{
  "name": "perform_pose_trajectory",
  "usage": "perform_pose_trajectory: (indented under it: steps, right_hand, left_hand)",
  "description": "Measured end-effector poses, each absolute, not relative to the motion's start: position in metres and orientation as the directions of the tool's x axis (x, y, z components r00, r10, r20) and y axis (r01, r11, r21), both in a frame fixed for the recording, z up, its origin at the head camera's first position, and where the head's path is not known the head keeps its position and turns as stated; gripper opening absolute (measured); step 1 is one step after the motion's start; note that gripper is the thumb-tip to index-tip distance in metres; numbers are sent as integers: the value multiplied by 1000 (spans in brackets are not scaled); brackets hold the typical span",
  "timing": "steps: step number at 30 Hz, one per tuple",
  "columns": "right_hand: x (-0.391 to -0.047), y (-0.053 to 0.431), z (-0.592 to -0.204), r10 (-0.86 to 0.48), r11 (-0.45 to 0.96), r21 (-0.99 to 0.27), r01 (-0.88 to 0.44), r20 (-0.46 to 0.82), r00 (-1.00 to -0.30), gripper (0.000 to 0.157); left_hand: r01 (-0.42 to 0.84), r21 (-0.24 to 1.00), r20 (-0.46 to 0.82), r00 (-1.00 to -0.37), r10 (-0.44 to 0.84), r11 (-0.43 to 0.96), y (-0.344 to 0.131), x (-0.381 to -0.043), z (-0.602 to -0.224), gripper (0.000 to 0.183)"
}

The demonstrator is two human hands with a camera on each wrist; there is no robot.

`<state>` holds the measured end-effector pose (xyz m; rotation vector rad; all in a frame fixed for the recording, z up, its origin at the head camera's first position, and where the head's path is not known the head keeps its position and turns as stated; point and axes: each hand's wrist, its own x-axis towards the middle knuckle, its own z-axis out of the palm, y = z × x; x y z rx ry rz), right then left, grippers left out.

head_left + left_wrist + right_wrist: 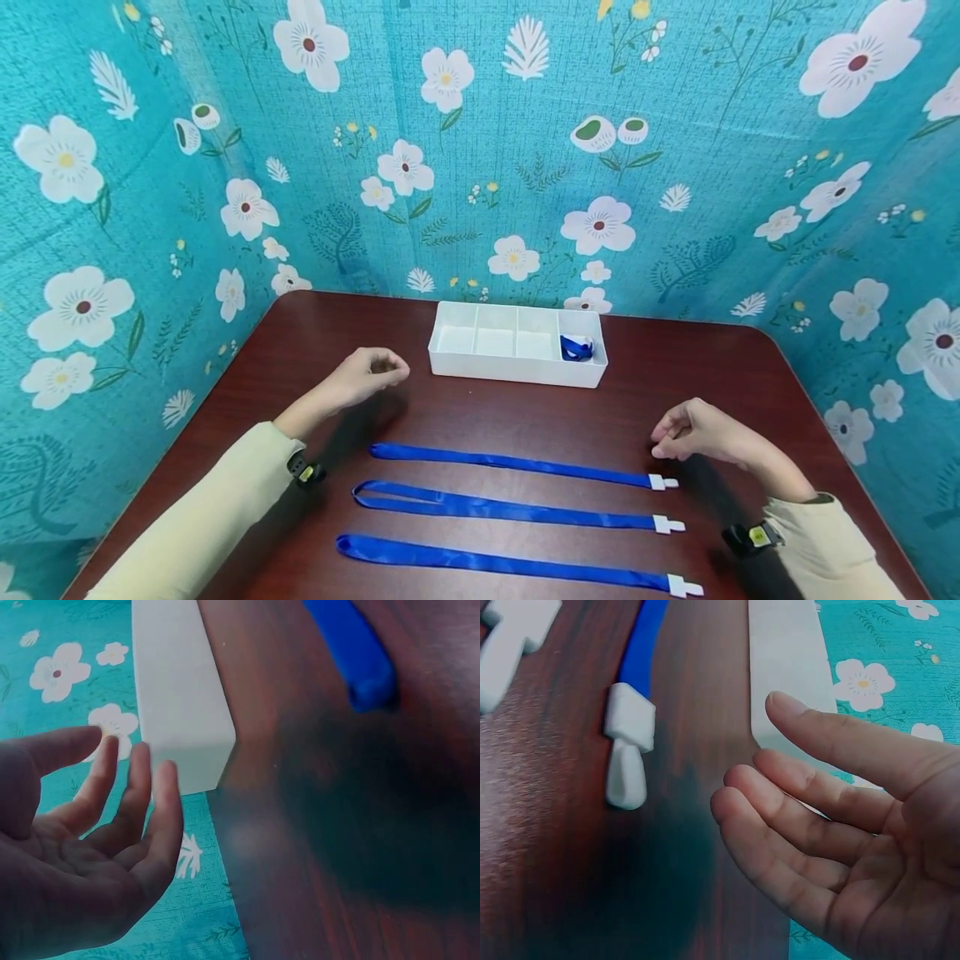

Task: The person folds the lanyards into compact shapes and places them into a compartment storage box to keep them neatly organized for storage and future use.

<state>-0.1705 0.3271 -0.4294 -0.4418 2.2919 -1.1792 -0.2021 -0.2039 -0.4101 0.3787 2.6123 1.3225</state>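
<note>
Three blue lanyards lie stretched side by side across the table: a far lanyard [510, 462], a middle lanyard [510, 510] with its loop spread, and a near lanyard [502, 560]. Each ends at the right in a white plastic clip [630, 746]. My left hand [363, 373] hovers past the far lanyard's looped end, left of the white box, fingers loosely bent around nothing. Above the table by the far lanyard's clip is my right hand [697, 432], also holding nothing, its fingers relaxed in the right wrist view.
A white divided box [517, 368] stands at the back of the brown table [630, 542]. Its rightmost compartment holds a bundled blue lanyard [576, 347]. Behind the table hangs a teal flowered curtain [495, 167].
</note>
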Motion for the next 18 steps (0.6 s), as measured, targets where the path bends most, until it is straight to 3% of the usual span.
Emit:
perform_pose_trajectory:
  steps: [6,18]
  right_hand:
    - [-164,330,-436,-513,564,-824,-53,-300,-804,23]
    - [-157,325,-443,-553,556,-823,-114,-265,-790,22]
  left_hand:
    - [234,746,-49,-915,401,623,-210,-189,-413,20]
    - [238,753,-115,-871,478,613,-226,-177,-427,15]
